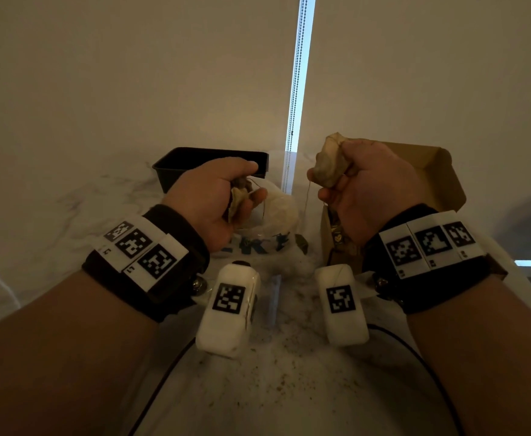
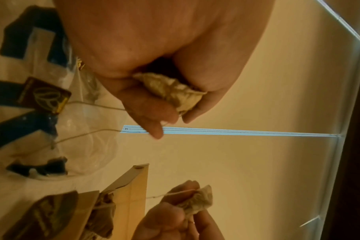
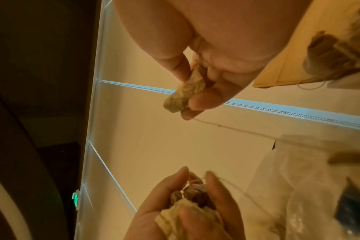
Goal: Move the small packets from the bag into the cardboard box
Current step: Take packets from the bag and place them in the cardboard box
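Each hand, left hand (image 1: 217, 196) and right hand (image 1: 371, 187), grips packets.

Black tray (image 1: 176, 165) on marble counter (image 1: 78, 215)

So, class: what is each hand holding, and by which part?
Left hand: tea bag, gripped around its pouch. Right hand: another tea bag, also by the pouch; strings dangle.
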Motion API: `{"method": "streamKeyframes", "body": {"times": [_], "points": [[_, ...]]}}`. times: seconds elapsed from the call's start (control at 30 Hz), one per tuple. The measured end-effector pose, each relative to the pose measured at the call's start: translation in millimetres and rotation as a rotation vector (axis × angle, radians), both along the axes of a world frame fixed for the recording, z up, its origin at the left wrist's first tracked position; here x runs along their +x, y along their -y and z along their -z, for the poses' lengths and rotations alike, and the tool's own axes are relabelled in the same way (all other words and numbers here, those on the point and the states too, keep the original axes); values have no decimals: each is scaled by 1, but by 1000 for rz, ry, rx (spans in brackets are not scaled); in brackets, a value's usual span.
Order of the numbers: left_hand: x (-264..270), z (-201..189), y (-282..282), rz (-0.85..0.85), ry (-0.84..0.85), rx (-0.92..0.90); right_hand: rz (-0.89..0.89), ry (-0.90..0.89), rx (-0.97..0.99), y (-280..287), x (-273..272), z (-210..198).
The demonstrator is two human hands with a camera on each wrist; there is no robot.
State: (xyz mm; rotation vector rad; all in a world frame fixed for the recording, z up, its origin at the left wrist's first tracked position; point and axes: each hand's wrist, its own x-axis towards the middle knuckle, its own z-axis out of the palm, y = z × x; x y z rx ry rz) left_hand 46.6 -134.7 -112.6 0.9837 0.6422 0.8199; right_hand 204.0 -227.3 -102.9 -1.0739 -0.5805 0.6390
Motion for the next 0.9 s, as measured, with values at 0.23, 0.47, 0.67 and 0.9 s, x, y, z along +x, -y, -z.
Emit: {"method": "streamKeyframes", "body": {"times": [0.23,0.47,0.67,0.9], "points": [[2,3,7,53,-108,215,-134,-110,98,5,-6,-9],[3,11,15,395,-353,429,-199,-109,146,7,-13,-10],[2,11,17,382,-443,556,-173,-64,128,4,-8,-6],[2,2,7,-7,-140,501,-58,87,-51,4,1,-2]]}}
